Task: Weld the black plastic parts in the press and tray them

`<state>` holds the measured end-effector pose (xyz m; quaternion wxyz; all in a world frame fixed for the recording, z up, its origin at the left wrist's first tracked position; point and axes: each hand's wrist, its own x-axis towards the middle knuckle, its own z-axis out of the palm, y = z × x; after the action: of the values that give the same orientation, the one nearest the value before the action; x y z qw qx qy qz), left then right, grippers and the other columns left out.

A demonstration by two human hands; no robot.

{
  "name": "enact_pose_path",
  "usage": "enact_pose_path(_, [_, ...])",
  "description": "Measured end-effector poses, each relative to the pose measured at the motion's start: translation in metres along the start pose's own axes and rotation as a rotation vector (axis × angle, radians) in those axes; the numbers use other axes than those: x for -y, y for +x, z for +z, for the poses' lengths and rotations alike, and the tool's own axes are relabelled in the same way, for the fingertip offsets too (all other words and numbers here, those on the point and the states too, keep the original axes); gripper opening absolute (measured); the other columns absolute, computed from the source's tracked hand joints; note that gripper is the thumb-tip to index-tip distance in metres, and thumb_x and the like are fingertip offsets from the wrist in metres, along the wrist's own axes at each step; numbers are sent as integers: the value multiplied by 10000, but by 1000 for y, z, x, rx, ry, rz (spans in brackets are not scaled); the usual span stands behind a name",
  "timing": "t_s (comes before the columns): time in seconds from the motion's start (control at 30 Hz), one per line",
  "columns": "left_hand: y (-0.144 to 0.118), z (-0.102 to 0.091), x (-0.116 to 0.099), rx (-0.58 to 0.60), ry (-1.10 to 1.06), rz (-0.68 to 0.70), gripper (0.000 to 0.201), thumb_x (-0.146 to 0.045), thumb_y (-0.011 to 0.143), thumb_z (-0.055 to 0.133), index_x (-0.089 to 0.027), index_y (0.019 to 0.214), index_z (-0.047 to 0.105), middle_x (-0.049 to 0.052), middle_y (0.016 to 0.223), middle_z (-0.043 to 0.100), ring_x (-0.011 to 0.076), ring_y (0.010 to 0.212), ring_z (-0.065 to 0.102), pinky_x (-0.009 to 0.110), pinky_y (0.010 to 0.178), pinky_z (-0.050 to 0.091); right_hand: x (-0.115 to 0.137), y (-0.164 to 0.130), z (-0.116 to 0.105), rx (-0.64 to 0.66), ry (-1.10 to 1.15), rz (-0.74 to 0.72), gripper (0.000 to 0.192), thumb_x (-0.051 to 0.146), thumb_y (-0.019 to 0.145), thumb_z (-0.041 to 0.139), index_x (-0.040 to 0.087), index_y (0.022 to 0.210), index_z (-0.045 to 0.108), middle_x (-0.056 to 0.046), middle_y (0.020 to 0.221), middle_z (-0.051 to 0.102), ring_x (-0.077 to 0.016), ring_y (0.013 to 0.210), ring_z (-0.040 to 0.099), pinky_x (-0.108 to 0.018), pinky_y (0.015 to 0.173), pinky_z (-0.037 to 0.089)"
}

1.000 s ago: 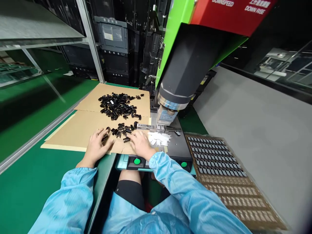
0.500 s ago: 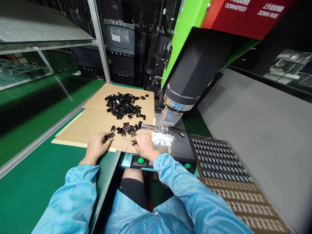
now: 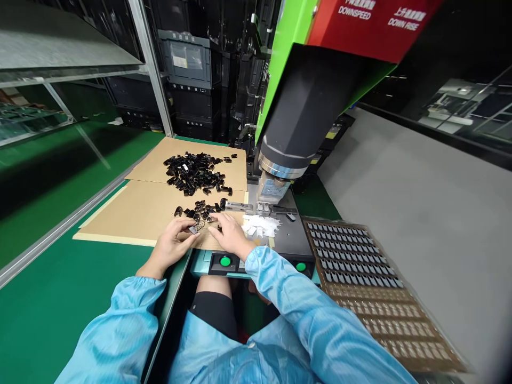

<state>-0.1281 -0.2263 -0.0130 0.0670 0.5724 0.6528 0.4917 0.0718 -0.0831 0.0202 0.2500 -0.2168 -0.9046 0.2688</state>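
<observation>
My left hand (image 3: 174,244) pinches a small black curved plastic clip (image 3: 194,229), its greyish flat face and ribbed edge showing, just above the near edge of the cardboard. Close on its right, my right hand (image 3: 230,234) has thumb and forefinger apart, pointing toward that clip. A dark bit shows in the gap between them; whether it is touched I cannot tell. Just beyond the fingers lies a small group of black clips (image 3: 200,207). Farther back, a large heap of the same clips (image 3: 194,172) covers part of the cardboard sheet (image 3: 140,205).
A green press (image 3: 276,106) with a metal head (image 3: 272,189) stands over its fixture at right. White scraps (image 3: 261,226) lie before it, and green buttons (image 3: 225,261) sit on its front. A tray (image 3: 356,256) holds rows of grey parts. Crates (image 3: 188,61) stack behind.
The left hand has moved right with the clip, which is now turned to show its grey face. The right hand's fingers have spread beside it. The whole view has shifted slightly.
</observation>
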Motion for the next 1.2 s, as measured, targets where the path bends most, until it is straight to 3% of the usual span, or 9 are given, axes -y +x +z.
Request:
enact_pose_path(0.17, [0,11,-25,44,-75,165,340,-432,992,725,-269,1289,705,111,1384,660,288,1308,644,516,1167,551,4,8,-3,191,359,190,220,383,1102,565,218,1008,676,2,916,757,-176,873,707,-295,813,531])
enact_pose_path(0.23, [-1,16,-27,61,-159,93,436,-453,981,748,-262,1368,683,115,1371,673,266,1192,694,464,1054,614,2,5,-8,186,460,213,201,389,1077,596,215,1004,662,6,894,748,-174,852,698,-287,789,513])
enact_pose_path(0.3, [-4,20,-27,83,-240,-26,490,-490,995,729,-239,1411,668,97,1179,729,217,957,722,389,871,650,2,-1,-14,172,510,206,184,392,1049,626,214,1038,670,9,887,732,-167,817,670,-279,758,492])
enact_pose_path(0.4, [-6,25,-29,121,-241,-94,460,-519,1013,703,-233,1372,708,47,950,728,185,806,693,343,788,635,5,-10,-23,123,483,201,182,392,1014,668,214,1026,702,24,851,686,-150,757,611,-268,714,457])
enact_pose_path(0.6, [-5,26,-41,155,-49,53,395,-517,1025,673,-282,1339,726,71,1249,743,216,1001,735,367,926,639,6,-22,-39,29,300,215,127,324,987,722,213,927,736,15,825,696,-153,775,618,-278,757,464])
enact_pose_path(0.83, [-1,38,-49,48,-62,-145,466,-603,963,730,-249,1266,728,69,1186,774,217,968,740,376,917,635,-41,-46,-70,-200,469,262,165,295,956,702,216,1096,741,-22,980,766,-168,832,692,-297,788,551])
enact_pose_path(0.93, [16,59,-56,41,-137,-136,440,-591,941,751,-231,1194,736,78,1191,785,223,962,756,391,933,644,-74,-60,-88,-376,421,337,201,272,951,665,212,1128,739,-28,960,771,-185,858,720,-303,785,578])
enact_pose_path(1.03, [46,96,-66,83,-141,-87,342,-520,970,714,-244,1163,774,69,1204,797,237,1000,775,414,987,642,-104,-66,-102,-517,238,375,245,212,963,611,220,1157,760,-49,1043,795,-206,925,740,-351,886,595])
enact_pose_path(1.2, [96,171,-84,75,7,-1,277,-372,1003,662,-227,1196,797,83,1196,809,267,1116,770,439,1068,611,-129,-58,-108,-518,-91,359,290,173,1009,572,205,1219,770,-102,1188,770,-245,1030,716,-388,1005,568])
